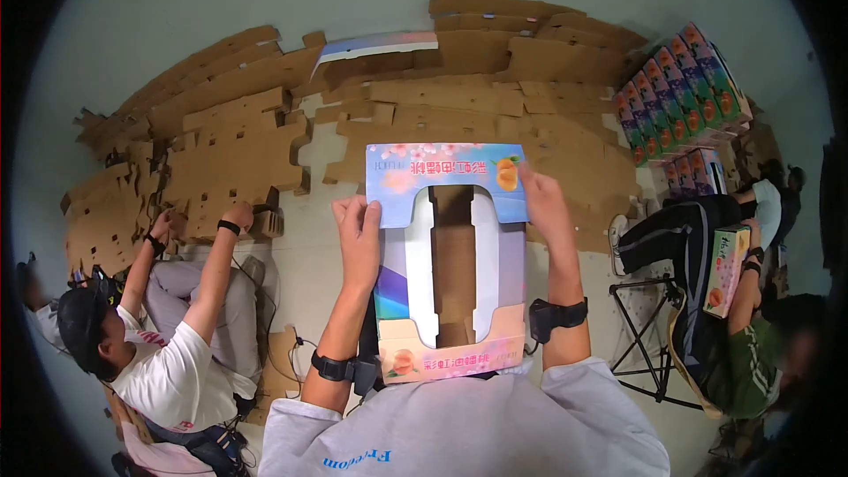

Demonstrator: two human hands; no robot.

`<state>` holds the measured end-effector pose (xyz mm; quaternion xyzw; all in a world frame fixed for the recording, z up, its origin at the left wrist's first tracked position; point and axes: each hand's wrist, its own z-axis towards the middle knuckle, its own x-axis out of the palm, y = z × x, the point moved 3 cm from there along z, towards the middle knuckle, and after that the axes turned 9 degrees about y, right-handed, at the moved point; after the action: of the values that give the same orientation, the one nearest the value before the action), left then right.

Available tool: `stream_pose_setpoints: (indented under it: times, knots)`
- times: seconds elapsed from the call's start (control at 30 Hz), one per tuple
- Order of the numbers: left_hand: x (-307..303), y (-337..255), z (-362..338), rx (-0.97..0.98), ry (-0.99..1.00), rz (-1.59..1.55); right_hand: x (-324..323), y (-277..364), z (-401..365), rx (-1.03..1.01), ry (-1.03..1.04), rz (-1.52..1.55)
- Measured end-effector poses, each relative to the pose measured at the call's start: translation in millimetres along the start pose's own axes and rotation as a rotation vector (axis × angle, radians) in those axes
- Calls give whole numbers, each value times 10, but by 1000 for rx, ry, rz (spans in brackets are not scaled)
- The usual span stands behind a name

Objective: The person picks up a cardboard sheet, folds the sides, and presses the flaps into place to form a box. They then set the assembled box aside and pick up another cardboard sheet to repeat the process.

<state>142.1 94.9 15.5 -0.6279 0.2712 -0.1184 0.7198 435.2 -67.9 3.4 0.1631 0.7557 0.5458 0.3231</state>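
A printed cardboard fruit box (452,165) rests upright against my lap, its open middle showing white inner sides and a brown cardboard strip. Pink blossoms, peaches and Chinese lettering cover its blue far panel and its peach-coloured near panel. At the far left corner, my left hand (358,234) is closed on the box's edge, thumb toward the printed panel. My right hand (546,201) grips the far right edge, with some fingers hidden behind the panel. Both wrists wear black straps with small devices.
Flattened brown cardboard sheets (565,137) cover the floor and lean along the wall. Finished-looking printed boxes (676,93) stand in rows at right. A person (185,336) sits at left handling cardboard; another person at right holds a printed box (727,272) beside a folding stool (649,336).
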Motion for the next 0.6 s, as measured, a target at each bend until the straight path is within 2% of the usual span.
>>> stream_pose_setpoints:
  times: [0.1,0.2,0.3,0.5,0.6]
  knots:
    - [3,102,-5,-62,38,-84,122,362,-186,63,-182,-254]
    - [17,116,-7,-108,77,-138,156,314,-193,12,-251,-262]
    - [24,56,-51,-97,113,-140,199,221,-139,-22,-238,-135]
    - [34,61,-82,-67,202,-147,240,287,-195,-65,-224,-255]
    - [43,26,-14,-50,227,-64,276,175,-174,-91,-215,-200]
